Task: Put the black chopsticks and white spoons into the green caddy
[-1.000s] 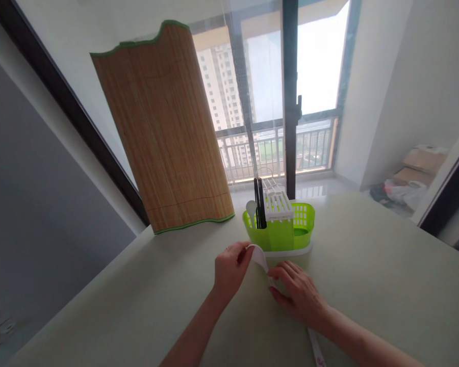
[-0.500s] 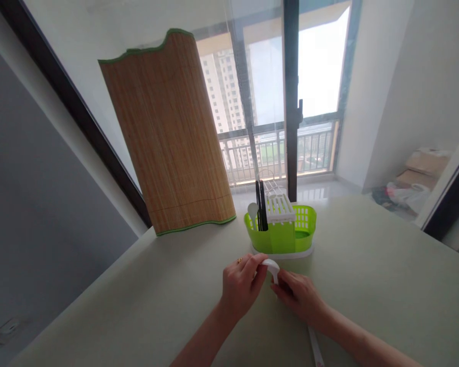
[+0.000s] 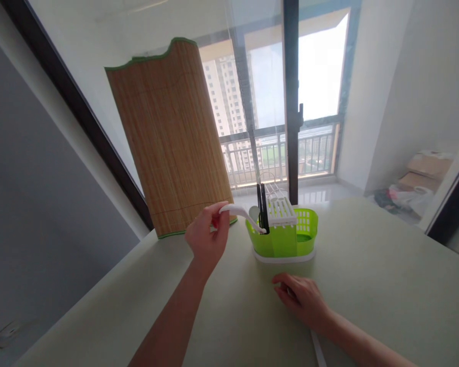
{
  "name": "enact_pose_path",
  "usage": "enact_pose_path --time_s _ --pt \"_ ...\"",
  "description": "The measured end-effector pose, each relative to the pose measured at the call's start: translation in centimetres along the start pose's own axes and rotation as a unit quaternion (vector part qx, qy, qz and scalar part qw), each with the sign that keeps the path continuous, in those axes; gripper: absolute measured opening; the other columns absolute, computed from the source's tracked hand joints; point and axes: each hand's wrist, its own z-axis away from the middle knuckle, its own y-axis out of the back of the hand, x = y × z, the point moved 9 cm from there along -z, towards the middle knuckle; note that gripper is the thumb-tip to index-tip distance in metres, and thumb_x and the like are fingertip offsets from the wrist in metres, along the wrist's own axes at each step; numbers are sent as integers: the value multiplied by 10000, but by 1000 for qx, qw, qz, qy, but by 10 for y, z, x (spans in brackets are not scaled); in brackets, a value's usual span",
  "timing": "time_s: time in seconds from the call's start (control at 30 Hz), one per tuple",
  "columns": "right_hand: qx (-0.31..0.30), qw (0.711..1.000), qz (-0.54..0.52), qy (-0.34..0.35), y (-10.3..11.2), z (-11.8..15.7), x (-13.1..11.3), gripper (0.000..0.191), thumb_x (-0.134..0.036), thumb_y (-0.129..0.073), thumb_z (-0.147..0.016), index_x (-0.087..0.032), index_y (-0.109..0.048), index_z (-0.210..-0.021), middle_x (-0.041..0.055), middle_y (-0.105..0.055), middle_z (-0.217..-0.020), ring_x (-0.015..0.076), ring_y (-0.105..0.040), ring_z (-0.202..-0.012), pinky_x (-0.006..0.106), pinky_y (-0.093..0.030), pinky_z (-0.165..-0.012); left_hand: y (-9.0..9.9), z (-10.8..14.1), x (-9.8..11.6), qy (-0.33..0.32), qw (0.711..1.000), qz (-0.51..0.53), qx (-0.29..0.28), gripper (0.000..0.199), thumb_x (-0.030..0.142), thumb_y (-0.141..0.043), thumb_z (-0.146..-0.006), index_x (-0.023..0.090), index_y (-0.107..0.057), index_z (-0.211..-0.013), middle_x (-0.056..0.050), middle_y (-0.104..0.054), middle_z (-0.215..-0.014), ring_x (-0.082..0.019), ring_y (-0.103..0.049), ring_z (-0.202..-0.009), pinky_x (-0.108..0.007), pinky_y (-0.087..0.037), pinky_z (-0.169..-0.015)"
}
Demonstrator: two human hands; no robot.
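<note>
My left hand [image 3: 210, 232] pinches one end of a white soup spoon [image 3: 243, 212]. The spoon slants down to the right, its far end at the left part of a green utensil holder [image 3: 285, 244], by the black chopsticks [image 3: 262, 209]. Another pale spoon [image 3: 254, 213] stands in that same section, partly hidden behind the held one. In front of the holder, my right hand [image 3: 300, 298] hovers low over or rests on the table, fingers loosely curled and thumb apart, nothing visible in them. A white strip-like thing [image 3: 318, 349] lies below my right wrist, partly covered.
A white slatted rack [image 3: 281, 210] tops the holder's middle. Behind on the left, a bamboo mat [image 3: 172, 142] with green edging stands upright against the glass. Cardboard boxes [image 3: 430, 168] lie beyond the pale table [image 3: 371, 285] at right.
My left hand has moved up and left with the spoon, away from my right hand. The right hand has let go of the spoon and stayed nearly in place.
</note>
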Motion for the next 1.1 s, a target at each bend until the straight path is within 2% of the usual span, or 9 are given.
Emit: enact_pose_path --time_s 0.1,0.3,0.4,0.53,0.7,0.8,0.97,1.03,1.1 --pt "-8 1000 12 8 -3 1 -1 165 -241 -455 -899 -206 -606 -956 3 -643 -738 134 -564 -621 244 -361 -607 -31 -1 -8 -4 999 -19 -33 209 335 -530 -886 182 -663 -936 20 -659 -692 -78 -566 -572 -192 -403 -595" --pt "-39 998 42 21 -12 2 -2 146 -187 -468 -867 -218 -610 -872 2 -661 -775 145 -601 -696 238 -353 -626 -106 28 -33 24 983 -10 -182 250 363 -496 -902 193 -666 -967 -8 -698 -770 -104 -597 -628 -212 -383 -606" --pt "-49 997 48 33 -16 3 -3 144 -184 -477 -858 -227 -612 -885 0 -671 -798 151 -608 -720 240 -349 -635 -128 41 -44 50 969 -18 -239 265 381 -485 -903 208 -668 -986 -10 -704 -793 -117 -610 -653 -218 -374 -612" --pt "-55 996 60 44 -20 4 -4 142 -179 -481 -853 -225 -613 -882 5 -672 -792 158 -605 -720 246 -345 -642 -146 50 -55 80 952 -41 -292 282 406 -456 -912 241 -656 -1023 9 -688 -752 -122 -596 -629 -221 -341 -580" --pt "-58 995 64 45 -20 4 -5 129 -182 -487 -855 -230 -607 -863 -4 -671 -789 156 -606 -717 242 -351 -642 -161 57 -60 99 936 -58 -333 303 420 -437 -918 276 -597 -1131 26 -682 -760 -127 -597 -634 -217 -307 -551" --pt "-55 995 64 49 -18 4 -7 131 -179 -489 -850 -228 -609 -864 1 -675 -786 159 -608 -714 243 -356 -639 -163 58 -61 98 931 -62 -345 370 438 -461 -904 275 -530 -1230 25 -681 -782 -129 -598 -636 -214 -297 -538" --pt "-19 999 22 19 -10 0 -5 155 -224 -477 -872 -209 -627 -837 7 -651 -697 144 -579 -622 233 -353 -589 -132 64 -50 107 957 -20 -267 352 429 -451 -908 230 -540 -1184 30 -650 -751 -106 -560 -589 -208 -317 -551" --pt "11 1000 -12 -26 -1 -2 3 209 -282 -458 -900 -196 -628 -813 -2 -623 -637 126 -537 -553 224 -342 -547 -118 80 -41 118 960 8 -254 295 404 -452 -909 218 -569 -1106 39 -627 -709 -92 -533 -563 -202 -322 -552" --pt "33 997 -20 -67 10 -5 11 261 -327 -439 -916 -190 -627 -797 -9 -608 -607 113 -508 -518 217 -332 -522 -110 104 -27 131 951 46 -275 252 379 -452 -908 211 -574 -1052 46 -605 -680 -83 -508 -545 -198 -322 -548"
